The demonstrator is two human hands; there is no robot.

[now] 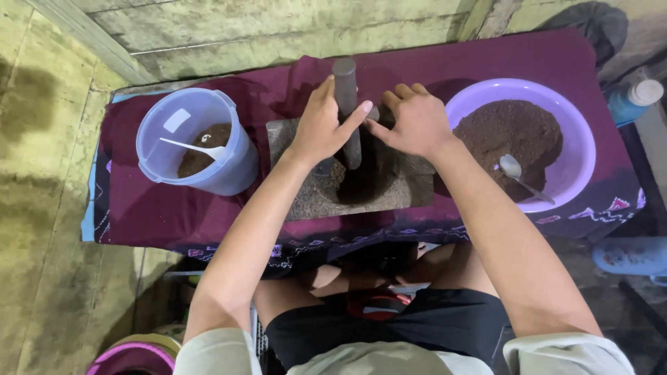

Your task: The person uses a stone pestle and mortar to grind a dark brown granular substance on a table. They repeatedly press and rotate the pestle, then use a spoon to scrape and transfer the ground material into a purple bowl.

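A square stone mortar with a round hollow sits on a maroon cloth in front of me. A dark grey pestle stands upright in the hollow. My left hand wraps around the pestle's shaft, thumb stretched to the right. Just right of the pestle, my right hand rests on the mortar's far rim with fingers curled, touching the left thumb; whether it grips the pestle is unclear. Dark brown powder lies in the hollow.
Left of the mortar stands a translucent blue tub with some brown powder and a white spoon. To the right is a purple bowl heaped with brown powder and a metal spoon. A blue bottle stands far right.
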